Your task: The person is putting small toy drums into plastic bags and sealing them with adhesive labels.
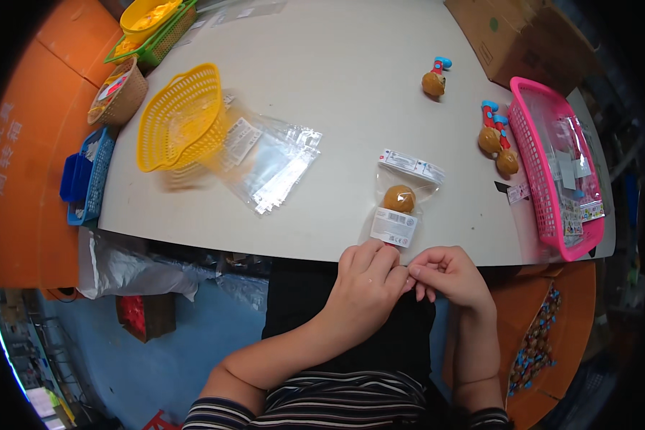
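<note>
A clear plastic bag (pixel 428 188) lies at the table's front edge with a toy inside. The toy's round brown head (pixel 399 198) shows through the plastic, above a white printed label (pixel 393 227). Curled over the near end of the bag, my left hand (pixel 369 283) is closed and hides that end. My right hand (pixel 450 276) touches the left one, thumb and forefinger pinched together. What lies between its fingertips is too small to make out. Three similar brown-headed toys with red and blue parts, one of them a single toy (pixel 434 82), rest farther right.
A yellow basket (pixel 180 118) stands left of several flat clear bags (pixel 272 165). At right are a pink basket (pixel 545 172) with packaging and a cardboard box (pixel 523 43). Smaller baskets, one blue (pixel 97 175), line the left edge. An orange bin (pixel 577 337) below right holds many toys.
</note>
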The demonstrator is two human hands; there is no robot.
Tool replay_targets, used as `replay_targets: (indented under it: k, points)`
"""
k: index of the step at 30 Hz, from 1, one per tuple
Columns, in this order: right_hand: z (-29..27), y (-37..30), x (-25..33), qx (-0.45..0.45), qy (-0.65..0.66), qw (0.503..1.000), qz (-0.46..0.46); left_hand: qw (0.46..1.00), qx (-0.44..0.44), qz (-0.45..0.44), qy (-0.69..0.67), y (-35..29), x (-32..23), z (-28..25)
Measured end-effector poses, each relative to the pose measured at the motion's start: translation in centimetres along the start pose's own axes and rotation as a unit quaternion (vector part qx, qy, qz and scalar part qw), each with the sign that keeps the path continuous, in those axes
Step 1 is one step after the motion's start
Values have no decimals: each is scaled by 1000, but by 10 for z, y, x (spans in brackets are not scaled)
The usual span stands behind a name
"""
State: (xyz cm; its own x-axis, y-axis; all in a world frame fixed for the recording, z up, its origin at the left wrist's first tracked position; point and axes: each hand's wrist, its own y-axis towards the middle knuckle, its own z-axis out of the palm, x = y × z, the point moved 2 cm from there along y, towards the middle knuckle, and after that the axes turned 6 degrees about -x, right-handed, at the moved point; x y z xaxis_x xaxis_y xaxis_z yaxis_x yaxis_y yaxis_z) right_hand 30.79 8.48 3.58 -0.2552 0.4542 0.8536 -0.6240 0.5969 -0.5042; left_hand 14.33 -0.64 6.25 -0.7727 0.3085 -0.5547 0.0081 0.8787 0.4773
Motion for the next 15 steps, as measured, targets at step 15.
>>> replay_targets:
  k: [15]
  points:
    - [3, 2, 1, -4, 6, 1000, -11, 997, 15, 33, 73, -2, 3, 7]
